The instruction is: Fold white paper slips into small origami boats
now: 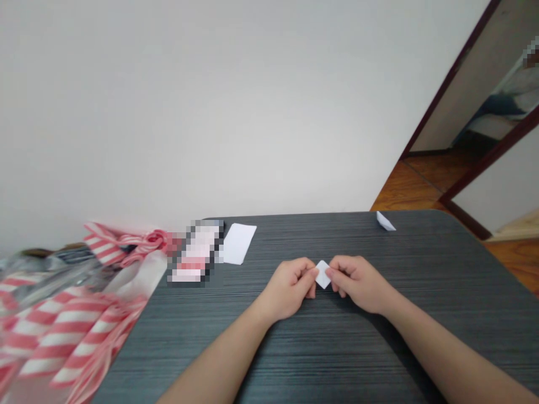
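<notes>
Between my two hands is a small piece of folded white paper [323, 275], diamond-shaped as I see it, held just above the dark table [269, 359]. My left hand [292, 286] pinches its left corner between thumb and fingers. On the opposite corner, my right hand [357, 282] grips it the same way. The fingertips cover both side corners of the paper, while its top and bottom points show.
A stack or sheet of white paper [239, 243] lies at the table's back left, beside a blurred phone-like object [197, 251]. Another folded white paper piece [384, 221] rests at the back right. Red-and-white striped cloth [67, 325] is heaped to the left. A wall [252, 112] rises behind.
</notes>
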Tool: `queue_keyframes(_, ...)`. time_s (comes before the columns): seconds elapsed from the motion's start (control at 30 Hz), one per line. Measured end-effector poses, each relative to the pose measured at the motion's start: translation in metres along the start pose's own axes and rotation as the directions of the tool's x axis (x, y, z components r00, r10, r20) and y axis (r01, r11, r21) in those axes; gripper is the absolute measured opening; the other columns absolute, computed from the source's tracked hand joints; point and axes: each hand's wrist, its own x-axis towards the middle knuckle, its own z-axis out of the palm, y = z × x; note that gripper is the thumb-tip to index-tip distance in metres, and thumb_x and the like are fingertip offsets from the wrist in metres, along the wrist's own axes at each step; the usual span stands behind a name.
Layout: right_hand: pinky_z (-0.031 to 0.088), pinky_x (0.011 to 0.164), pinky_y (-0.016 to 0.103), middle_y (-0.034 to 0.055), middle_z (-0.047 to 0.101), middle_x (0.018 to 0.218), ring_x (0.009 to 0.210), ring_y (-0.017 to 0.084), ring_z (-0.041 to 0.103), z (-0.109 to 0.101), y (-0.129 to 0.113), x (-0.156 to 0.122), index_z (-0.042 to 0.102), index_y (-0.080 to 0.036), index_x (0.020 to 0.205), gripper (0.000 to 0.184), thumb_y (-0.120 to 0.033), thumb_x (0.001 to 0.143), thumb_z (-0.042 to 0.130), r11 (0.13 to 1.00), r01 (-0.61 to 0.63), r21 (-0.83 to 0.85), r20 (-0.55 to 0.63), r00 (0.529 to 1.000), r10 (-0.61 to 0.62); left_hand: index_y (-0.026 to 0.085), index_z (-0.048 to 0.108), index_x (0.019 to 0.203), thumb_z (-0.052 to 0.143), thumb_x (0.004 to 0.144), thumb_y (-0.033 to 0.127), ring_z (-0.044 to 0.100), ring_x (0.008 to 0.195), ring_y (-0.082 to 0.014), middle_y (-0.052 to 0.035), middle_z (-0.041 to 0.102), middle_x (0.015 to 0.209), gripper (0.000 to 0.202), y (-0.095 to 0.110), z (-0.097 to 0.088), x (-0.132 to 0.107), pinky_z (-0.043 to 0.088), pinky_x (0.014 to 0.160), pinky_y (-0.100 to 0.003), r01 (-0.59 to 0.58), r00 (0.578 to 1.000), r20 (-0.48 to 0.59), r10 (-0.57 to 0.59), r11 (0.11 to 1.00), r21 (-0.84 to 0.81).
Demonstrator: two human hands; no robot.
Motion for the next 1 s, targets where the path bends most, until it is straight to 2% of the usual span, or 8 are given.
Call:
queue_keyframes(0.3, 0.039, 0.05, 0.022, -0.0041, 0.055, 0.049, 0.045, 0.01, 0.05, 0.0006, 0.0021, -0.0005, 0.055, -0.019, 0.066, 0.031, -0.029, 0.095, 0.051, 1.0, -0.004, 0.013, -0.074, 0.997, 0.005, 0.017, 0.057, 0.073, 0.047, 0.096, 0.034, 0.05, 0.049, -0.0096, 0.0035, 0.059, 0.054, 0.03, 0.0003, -0.0001, 0.0018, 0.039, 0.055, -0.02, 0.017, 0.999, -0.044, -0.021, 0.996, -0.088)
queue_keyframes(0.53, 0.039, 0.051, 0.021, -0.0046, 0.054, 0.05, 0.044, 0.01, 0.049, 0.0009, 0.0047, 0.0007, 0.055, -0.019, 0.067, 0.03, -0.027, 0.095, 0.05, 0.998, -0.016, 0.06, -0.051, 0.999, 0.019, 0.018, 0.056, 0.073, 0.047, 0.096, 0.034, 0.049, 0.05, -0.0098, 0.0038, 0.058, 0.054, 0.03, -0.0021, -0.0016, 0.001, 0.04, 0.056, -0.021, -0.002, 0.997, -0.078, -0.006, 0.995, -0.095)
queue_keyframes(1.0, 0.039, 0.051, 0.022, -0.0039, 0.056, 0.051, 0.045, 0.01, 0.051, -0.0005, 0.0017, -0.0006, 0.054, -0.019, 0.066, 0.031, -0.027, 0.095, 0.05, 1.0, -0.01, 0.026, -0.041, 0.999, 0.011, 0.018, 0.056, 0.075, 0.048, 0.096, 0.033, 0.049, 0.05, -0.01, 0.0037, 0.058, 0.055, 0.027, -0.0052, 0.0004, 0.0017, 0.039, 0.056, -0.022, 0.001, 0.997, -0.071, -0.008, 0.995, -0.1)
